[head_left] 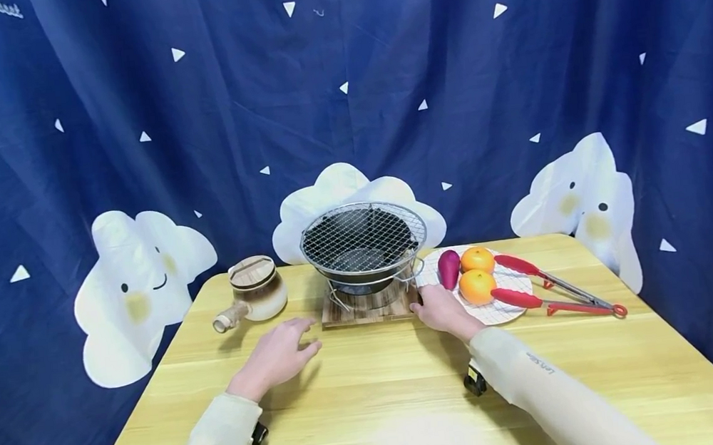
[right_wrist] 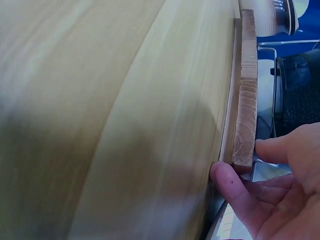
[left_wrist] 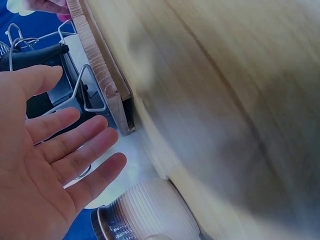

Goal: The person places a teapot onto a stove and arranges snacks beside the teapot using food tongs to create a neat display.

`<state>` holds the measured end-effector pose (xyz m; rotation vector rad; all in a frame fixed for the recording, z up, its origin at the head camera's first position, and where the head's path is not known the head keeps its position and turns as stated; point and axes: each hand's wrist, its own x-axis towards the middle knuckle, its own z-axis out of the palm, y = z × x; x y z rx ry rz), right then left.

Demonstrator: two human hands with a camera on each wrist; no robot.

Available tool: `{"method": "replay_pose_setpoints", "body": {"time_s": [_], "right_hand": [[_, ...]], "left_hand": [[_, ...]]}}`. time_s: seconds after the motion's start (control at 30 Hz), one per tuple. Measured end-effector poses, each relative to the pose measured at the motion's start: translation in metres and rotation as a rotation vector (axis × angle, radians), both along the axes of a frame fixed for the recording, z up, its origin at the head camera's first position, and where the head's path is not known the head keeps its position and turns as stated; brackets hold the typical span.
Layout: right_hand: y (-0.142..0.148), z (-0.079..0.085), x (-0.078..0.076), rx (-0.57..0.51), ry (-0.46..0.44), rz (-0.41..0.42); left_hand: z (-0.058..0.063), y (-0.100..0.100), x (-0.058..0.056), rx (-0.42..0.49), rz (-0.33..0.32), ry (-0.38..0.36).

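A black round grill point(head_left: 359, 251) with a wire mesh on top stands on a wooden board point(head_left: 365, 315). My right hand point(head_left: 445, 310) grips the board's near right corner. In the right wrist view, one digit of the right hand point(right_wrist: 285, 185) lies over the board's top face and another is low at its edge. My left hand point(head_left: 279, 355) hovers above the table, just left of the board and apart from it. Its fingers are spread and relaxed in the left wrist view, with nothing in the left hand point(left_wrist: 55, 145).
A ceramic pot point(head_left: 267, 295) with a wooden lid and side handle stands left of the grill. At right, a white plate point(head_left: 507, 315) bears two oranges point(head_left: 477, 287) and a purple eggplant-like item point(head_left: 449, 269). Red-tipped tongs point(head_left: 570, 295) lean across the plate's edge. A blue curtain hangs behind.
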<state>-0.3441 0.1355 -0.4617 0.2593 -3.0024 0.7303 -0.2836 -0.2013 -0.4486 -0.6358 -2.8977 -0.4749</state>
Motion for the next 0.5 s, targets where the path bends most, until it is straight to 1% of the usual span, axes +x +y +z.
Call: {"method": "replay_pose_setpoints", "body": {"time_s": [0.17,0.27,0.37,0.5], "right_hand": [[-0.002,0.001,0.001,0.010,-0.015,0.015],[-0.001,0.003,0.001,0.025,-0.007,0.004],[0.000,0.003,0.000,0.037,0.006,-0.003],[-0.003,0.001,-0.002,0.040,-0.011,0.012]], "left_hand": [[-0.001,-0.001,0.003,0.003,0.017,-0.005],[-0.002,-0.002,0.004,0.014,0.021,0.000],[-0.004,-0.005,0.005,0.024,0.027,0.010],[-0.009,-0.012,0.008,0.027,0.042,0.009]]}}
